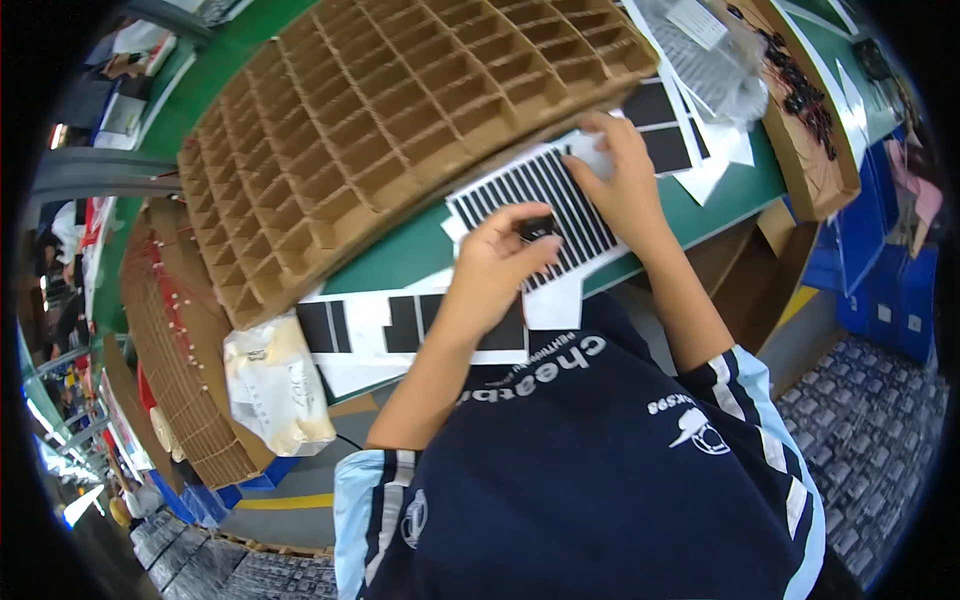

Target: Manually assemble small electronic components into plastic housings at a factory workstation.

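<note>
A small black part [538,229] is pinched between the thumb and fingers of my left hand [492,262], above a white sheet with rows of black strips [535,190]. My right hand [622,180] lies at the sheet's far right end. Its thumb touches the strips near their upper ends, and its fingers curve apart from the thumb over a whitish patch. Whether a strip is lifted there is too blurred to tell. The sheet sits on the green table [400,252], just in front of a large cardboard divider grid [400,110].
White sheets with black rectangles [405,325] lie left of my hands. A white plastic bag [278,385] is beside them. Clear plastic bags [705,55] and a cardboard box of small dark parts [815,170] are at right. A brown tray with red wires [175,330] stands far left.
</note>
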A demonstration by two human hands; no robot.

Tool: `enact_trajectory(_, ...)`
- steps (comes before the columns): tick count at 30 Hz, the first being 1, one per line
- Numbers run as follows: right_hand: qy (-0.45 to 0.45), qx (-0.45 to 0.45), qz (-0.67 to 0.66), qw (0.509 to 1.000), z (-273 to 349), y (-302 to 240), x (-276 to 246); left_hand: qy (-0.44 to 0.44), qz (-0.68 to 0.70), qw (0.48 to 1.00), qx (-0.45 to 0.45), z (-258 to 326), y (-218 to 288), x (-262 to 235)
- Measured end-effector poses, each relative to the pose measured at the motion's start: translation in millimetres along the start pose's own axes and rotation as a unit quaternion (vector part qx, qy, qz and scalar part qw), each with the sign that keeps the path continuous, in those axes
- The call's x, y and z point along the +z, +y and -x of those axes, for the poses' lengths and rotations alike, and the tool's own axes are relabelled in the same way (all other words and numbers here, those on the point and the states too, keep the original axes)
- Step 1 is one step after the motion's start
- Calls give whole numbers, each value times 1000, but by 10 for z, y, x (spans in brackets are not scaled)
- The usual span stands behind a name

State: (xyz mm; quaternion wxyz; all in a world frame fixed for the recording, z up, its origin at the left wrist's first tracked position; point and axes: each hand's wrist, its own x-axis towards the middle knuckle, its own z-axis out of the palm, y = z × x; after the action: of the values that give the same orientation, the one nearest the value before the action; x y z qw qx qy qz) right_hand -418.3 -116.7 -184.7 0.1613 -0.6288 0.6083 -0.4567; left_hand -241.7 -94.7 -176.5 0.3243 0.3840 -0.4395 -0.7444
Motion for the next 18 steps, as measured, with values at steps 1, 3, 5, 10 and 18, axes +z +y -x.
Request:
enact_trajectory(1,-3,-52,54,997,38,13,-12,17,-6,1000,-13,56,31,49)
enact_trajectory(3,8,-77,103,992,78,-89,-19,7,72,997,15,106,-50,47)
enact_trajectory(5,20,-35,101,994,97,-72,-4,10,64,998,-16,21,-78,25)
enact_trajectory(10,-39,74,-194,977,181,265,-410,-40,47,998,20,-7,-329,151)
enact_trajectory(18,85,102,-299,945,225,128,-1406,-66,91,994,10,-5,-202,131)
